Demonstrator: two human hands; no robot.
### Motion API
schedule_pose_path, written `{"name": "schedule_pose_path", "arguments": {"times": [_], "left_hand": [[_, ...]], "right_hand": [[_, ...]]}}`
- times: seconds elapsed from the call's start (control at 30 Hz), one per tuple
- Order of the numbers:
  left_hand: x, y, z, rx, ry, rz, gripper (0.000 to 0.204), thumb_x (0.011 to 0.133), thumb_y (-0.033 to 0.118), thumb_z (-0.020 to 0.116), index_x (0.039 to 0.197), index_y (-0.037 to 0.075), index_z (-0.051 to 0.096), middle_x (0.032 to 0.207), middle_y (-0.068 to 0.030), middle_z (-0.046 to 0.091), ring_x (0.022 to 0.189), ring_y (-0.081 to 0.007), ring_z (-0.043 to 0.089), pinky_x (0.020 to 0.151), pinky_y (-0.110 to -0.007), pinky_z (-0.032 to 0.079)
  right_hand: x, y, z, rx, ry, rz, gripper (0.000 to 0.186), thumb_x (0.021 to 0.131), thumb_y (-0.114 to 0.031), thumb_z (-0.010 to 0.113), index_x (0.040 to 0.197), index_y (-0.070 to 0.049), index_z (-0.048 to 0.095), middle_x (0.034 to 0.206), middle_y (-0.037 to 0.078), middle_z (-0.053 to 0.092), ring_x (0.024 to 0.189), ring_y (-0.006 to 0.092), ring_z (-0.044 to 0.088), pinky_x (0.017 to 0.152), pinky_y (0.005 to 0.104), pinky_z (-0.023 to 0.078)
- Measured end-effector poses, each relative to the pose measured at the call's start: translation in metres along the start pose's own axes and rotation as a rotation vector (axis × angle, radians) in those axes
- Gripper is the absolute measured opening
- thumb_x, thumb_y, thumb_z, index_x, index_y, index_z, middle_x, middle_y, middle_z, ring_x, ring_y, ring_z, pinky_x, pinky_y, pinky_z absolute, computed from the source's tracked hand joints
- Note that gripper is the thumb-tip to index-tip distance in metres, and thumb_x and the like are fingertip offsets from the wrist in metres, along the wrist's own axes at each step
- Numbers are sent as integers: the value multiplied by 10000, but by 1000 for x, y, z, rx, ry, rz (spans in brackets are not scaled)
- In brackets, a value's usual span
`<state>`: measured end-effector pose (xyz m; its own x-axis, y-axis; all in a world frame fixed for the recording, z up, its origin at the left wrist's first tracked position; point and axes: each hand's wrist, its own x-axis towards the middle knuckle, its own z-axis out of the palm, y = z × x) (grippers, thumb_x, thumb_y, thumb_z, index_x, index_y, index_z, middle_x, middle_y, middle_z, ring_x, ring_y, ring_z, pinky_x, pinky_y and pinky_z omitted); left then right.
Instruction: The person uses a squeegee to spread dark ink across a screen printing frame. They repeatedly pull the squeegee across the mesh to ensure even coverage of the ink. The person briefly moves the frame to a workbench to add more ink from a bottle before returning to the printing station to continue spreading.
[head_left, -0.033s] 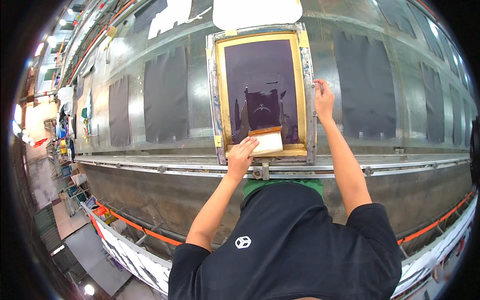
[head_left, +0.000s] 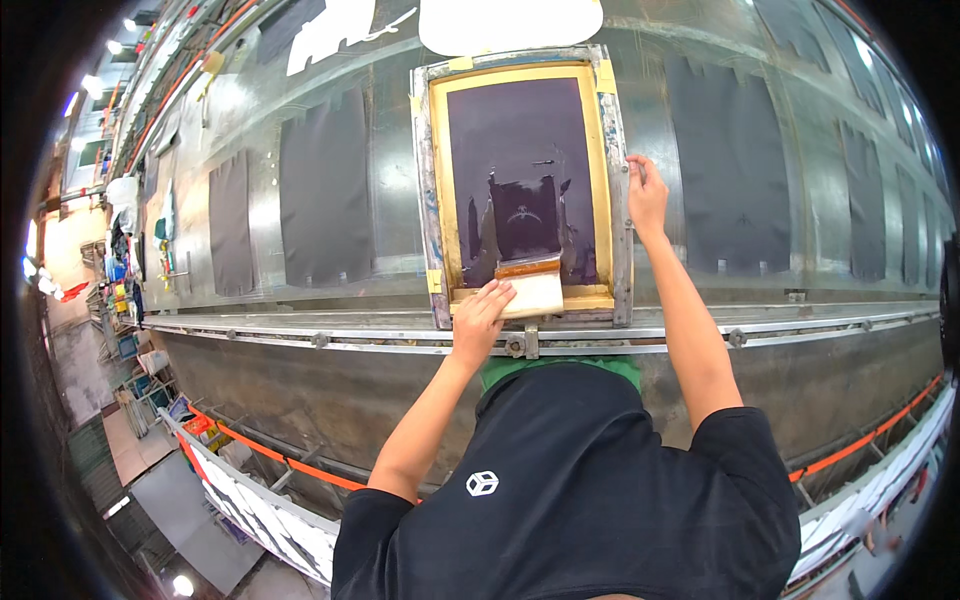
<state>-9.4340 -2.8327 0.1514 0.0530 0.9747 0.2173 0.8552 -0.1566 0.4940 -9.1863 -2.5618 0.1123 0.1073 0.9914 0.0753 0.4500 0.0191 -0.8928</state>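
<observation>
A screen (head_left: 520, 130) with dark purple mesh, yellow taped borders and a worn metal frame (head_left: 432, 200) lies on the long metal table. Thick ink surrounds a small pale crescent design in its lower middle. My left hand (head_left: 485, 310) grips a wooden squeegee (head_left: 530, 290) with an amber blade, held low inside the frame near its bottom border. My right hand (head_left: 646, 185) is at the upper right side of the frame, fingers curled on its outer edge.
Dark sheets (head_left: 320, 190) lie along the metal table (head_left: 390, 150) on both sides, with white cut pieces (head_left: 320, 35) behind. A metal rail (head_left: 250, 330) runs along the near edge. Orange-edged racks (head_left: 860, 440) are low at both sides; clutter (head_left: 125, 220) fills the far left.
The squeegee's blade looks slightly more tilted, with more of its upper edge showing. The view has shifted a little. My hands stay in nearly the same places.
</observation>
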Motion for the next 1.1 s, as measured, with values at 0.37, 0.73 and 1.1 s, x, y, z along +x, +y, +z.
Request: {"name": "schedule_pose_path", "arguments": {"times": [0.37,0.73,1.1], "left_hand": [[84,-36,2,90,45,-54,430,759,-60,695,1136,146,732,1234,-32,737,1192,-215,681,860,-380,500],[122,-52,8,-14,-21,-2,446,731,-81,654,1137,97,699,1197,-64,736,1128,-274,689,812,-401,524],[143,-54,-7,-48,120,21,408,761,-77,639,1124,96,708,1148,-73,742,1001,-300,702,788,-417,519]], "right_hand": [[-17,-59,-31,-582,-443,-436,682,886,-321,767,1508,-194,519,1435,113,528,1267,345,497,1026,508,413],[-75,-66,19,-394,-504,-570,402,736,-79,798,1127,-110,707,1154,26,671,1056,260,586,910,418,464],[-51,-86,18,-358,-429,-672,383,775,-50,726,1152,-112,709,1175,49,713,1059,272,596,935,414,461]]}}
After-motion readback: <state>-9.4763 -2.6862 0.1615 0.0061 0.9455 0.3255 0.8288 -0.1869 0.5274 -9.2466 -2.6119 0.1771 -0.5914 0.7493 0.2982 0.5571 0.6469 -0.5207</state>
